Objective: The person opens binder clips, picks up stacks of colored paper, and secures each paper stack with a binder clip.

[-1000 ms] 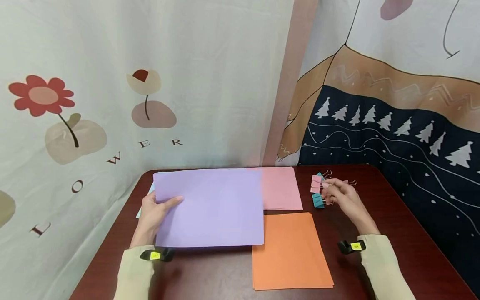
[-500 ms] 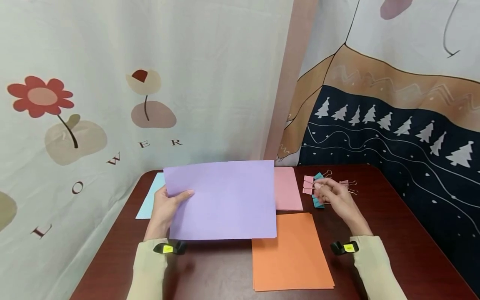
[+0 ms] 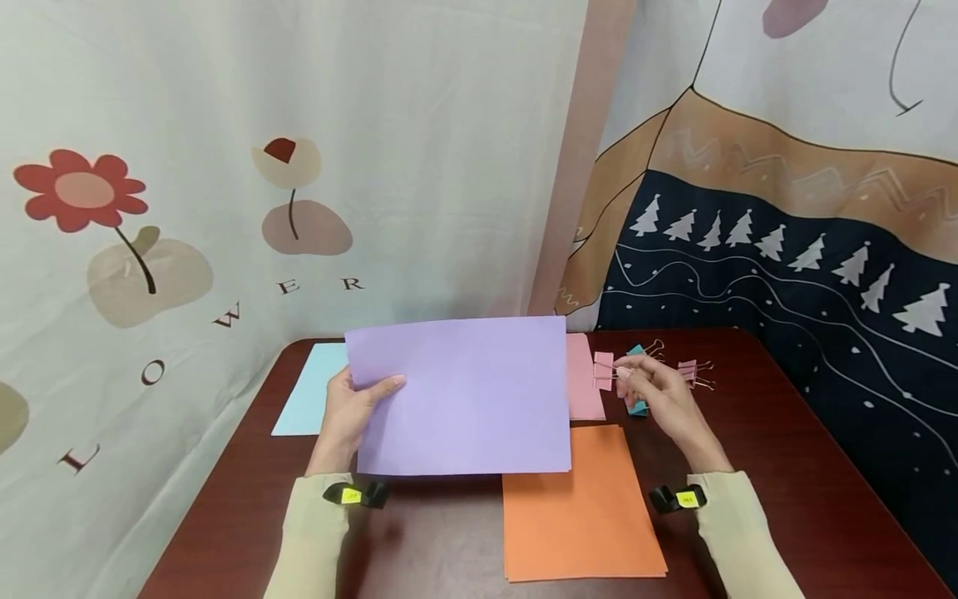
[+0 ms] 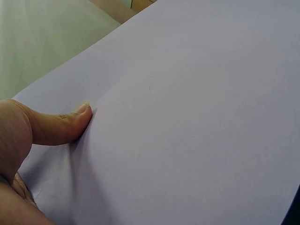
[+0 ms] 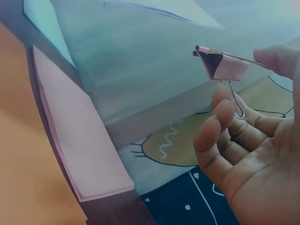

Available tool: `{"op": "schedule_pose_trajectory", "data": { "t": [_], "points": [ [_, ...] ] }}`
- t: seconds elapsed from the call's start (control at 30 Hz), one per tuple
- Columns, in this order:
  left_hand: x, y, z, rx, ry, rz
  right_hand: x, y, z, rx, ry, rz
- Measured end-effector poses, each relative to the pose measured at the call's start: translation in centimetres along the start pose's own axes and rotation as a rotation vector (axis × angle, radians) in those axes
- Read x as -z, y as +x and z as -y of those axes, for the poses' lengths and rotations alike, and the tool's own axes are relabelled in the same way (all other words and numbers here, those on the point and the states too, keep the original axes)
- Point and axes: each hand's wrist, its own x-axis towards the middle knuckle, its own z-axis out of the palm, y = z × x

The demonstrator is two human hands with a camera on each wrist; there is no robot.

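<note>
My left hand grips the left edge of the purple paper, thumb on the front and the other fingers hidden behind it. The paper is raised off the table and tilted. In the left wrist view the thumb presses a slight crease into the sheet. My right hand holds a pink binder clip by its wire handles, a short way right of the paper's right edge. Seen from the right wrist, the clip has its handles spread, one under the thumb and one by the fingers.
Light blue paper lies at the back left, pink paper at the back right, partly covered. Orange paper lies in front. Behind my right hand are a teal binder clip and a pink one. A printed curtain hangs behind the table.
The purple paper has moved right and up in my left hand, uncovering more of the light blue paper. My right hand has carried the pink binder clip left, toward the purple paper.
</note>
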Motion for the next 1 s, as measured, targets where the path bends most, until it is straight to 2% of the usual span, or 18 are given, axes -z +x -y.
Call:
{"op": "schedule_pose_trajectory", "data": {
  "t": [0.13, 0.37, 0.53, 0.83, 1.0],
  "points": [
    [-0.2, -0.2, -0.1, 0.001, 0.003, -0.008, -0.4, -0.1, 0.1, 0.022, 0.024, -0.001],
    [0.1, -0.5, -0.5, 0.009, 0.0, -0.025, -1.2, -0.1, 0.4, 0.099, 0.128, -0.017],
    [-0.1, -0.5, -0.7, 0.003, -0.002, -0.022, -1.6, 0.1, 0.5, 0.142, 0.208, 0.0],
    [-0.4, -0.5, -0.9, 0.019, 0.005, -0.004, -1.9, 0.0, 0.6, 0.07, 0.2, -0.05],
    [-0.6, -0.5, -0.9, 0.024, -0.002, 0.003, -2.2, -0.3, 0.5, 0.074, 0.181, -0.051]
  ]
}}
